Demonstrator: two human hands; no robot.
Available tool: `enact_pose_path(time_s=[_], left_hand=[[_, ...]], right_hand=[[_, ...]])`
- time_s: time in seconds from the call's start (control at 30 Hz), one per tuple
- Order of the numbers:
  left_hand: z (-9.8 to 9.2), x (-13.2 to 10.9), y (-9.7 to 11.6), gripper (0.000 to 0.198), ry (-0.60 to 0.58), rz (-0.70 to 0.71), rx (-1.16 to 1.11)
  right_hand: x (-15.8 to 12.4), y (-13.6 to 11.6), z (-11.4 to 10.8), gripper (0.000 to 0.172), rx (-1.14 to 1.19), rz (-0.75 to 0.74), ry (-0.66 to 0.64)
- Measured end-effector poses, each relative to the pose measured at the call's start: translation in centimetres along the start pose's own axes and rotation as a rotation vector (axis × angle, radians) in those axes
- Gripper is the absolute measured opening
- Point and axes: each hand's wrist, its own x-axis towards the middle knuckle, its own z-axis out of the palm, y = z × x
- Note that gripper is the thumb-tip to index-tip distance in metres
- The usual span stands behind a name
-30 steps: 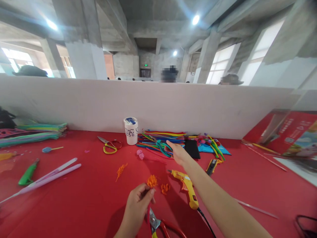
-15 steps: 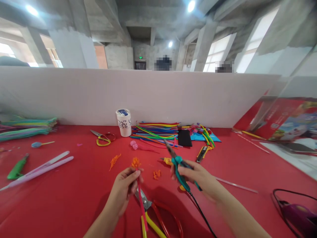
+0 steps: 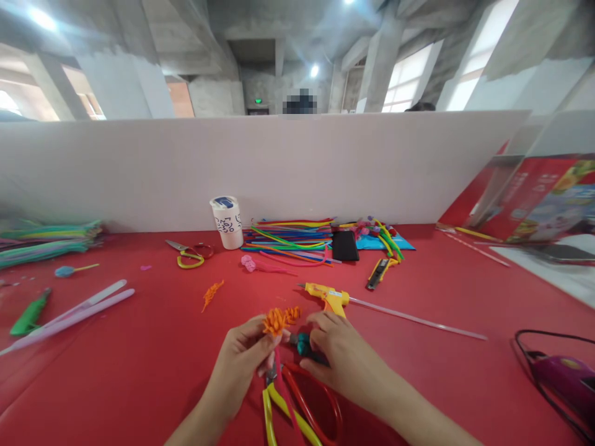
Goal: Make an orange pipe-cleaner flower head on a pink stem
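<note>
My left hand [image 3: 246,353] pinches a pink stem [image 3: 284,387] just below an orange fuzzy flower head [image 3: 274,322]. Close by on the right, my right hand [image 3: 332,344] is curled over teal-handled pliers [image 3: 304,345], low over the table; their jaws point left and the hand hides most of the handles. A curly orange piece [image 3: 294,314] lies right beside the flower head. Below both hands are large scissors [image 3: 274,387] with red and yellow handles, partly covered by the stem. A yellow glue gun [image 3: 328,296] with a clear glue stick lies beyond my right fingers.
Pipe cleaners [image 3: 288,241] lie bundled at the back, near a white cup [image 3: 227,223] and a black flat case [image 3: 345,246]. Smaller scissors [image 3: 189,254], a utility knife [image 3: 379,272] and an orange twisted piece [image 3: 212,295] lie around. A white partition [image 3: 279,167] closes the far side.
My right hand has lowered the pliers from a raised, upward-pointing position to near the table, beside the flower. My left hand has shifted slightly right with the flower. The view has tilted down a little.
</note>
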Motion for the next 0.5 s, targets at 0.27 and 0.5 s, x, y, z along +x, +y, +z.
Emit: enact_pose_path(time_s=[0.27, 0.5], left_hand=[[1.2, -1.0, -0.1, 0.016, 0.036, -0.168, -0.235], [1.4, -0.7, -0.2, 0.018, 0.015, -0.275, -0.291]], right_hand=[[-0.7, -3.1, 0.8, 0.017, 0.89, 0.152, -0.075], [-0.7, -3.6, 2.0, 0.022, 1.045, 0.226, -0.078]])
